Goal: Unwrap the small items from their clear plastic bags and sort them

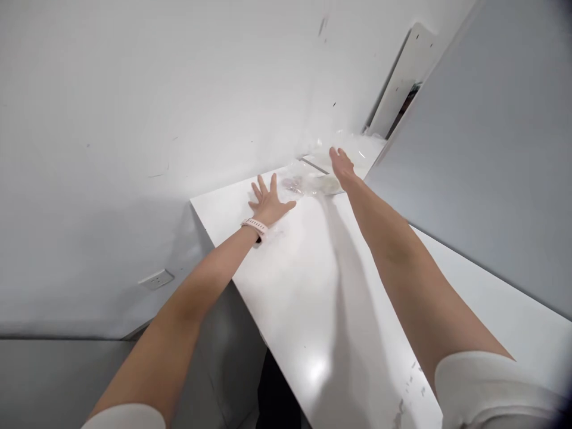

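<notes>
My left hand (pixel 269 202) is low over the white table (pixel 295 286), palm down with its fingers spread wide. A pale wristband circles that wrist. Just right of its fingertips lies crumpled clear plastic (pixel 297 183), shiny and hard to make out; it may be bags or film. My right hand (pixel 342 165) reaches farther out to the far end, its visible fingers stretched and nothing seen in them. More clear plastic (pixel 357 146) is heaped around and beyond it. Whether either hand touches the plastic I cannot tell.
A white wall (pixel 170 89) runs behind the table, with an outlet (pixel 156 279) low on the left. On the right stands a grey panel (pixel 482 149). A white board (pixel 397 83) leans upright in the far corner.
</notes>
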Available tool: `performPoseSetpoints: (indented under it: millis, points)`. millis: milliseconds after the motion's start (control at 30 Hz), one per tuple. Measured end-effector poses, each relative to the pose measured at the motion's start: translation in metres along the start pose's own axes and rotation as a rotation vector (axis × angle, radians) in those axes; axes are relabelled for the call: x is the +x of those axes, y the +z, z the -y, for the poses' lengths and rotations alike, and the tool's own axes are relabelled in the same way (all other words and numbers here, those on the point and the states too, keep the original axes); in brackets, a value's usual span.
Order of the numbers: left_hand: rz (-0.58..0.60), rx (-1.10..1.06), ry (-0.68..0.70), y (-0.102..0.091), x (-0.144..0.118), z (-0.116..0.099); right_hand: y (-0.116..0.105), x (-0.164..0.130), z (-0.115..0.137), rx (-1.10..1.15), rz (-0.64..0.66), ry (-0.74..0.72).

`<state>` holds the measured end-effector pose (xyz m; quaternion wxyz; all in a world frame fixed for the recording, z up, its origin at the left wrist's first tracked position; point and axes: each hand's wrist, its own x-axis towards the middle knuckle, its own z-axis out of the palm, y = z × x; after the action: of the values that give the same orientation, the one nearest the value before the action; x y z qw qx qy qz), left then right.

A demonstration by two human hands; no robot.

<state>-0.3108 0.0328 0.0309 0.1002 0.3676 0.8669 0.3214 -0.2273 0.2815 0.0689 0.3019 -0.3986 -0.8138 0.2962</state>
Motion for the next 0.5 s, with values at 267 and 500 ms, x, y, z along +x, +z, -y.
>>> performPoseSetpoints:
  millis: [267,500]
  points:
    - [0.174,0.253,0.267,0.042,0.055,-0.002,0.015,-0.042,-0.059,-0.322,0.232,-0.042]
    - [0.335,0.25,0.404,0.03,0.004,0.012,-0.022,-0.133,-0.054,-0.219,0.295,-0.171]
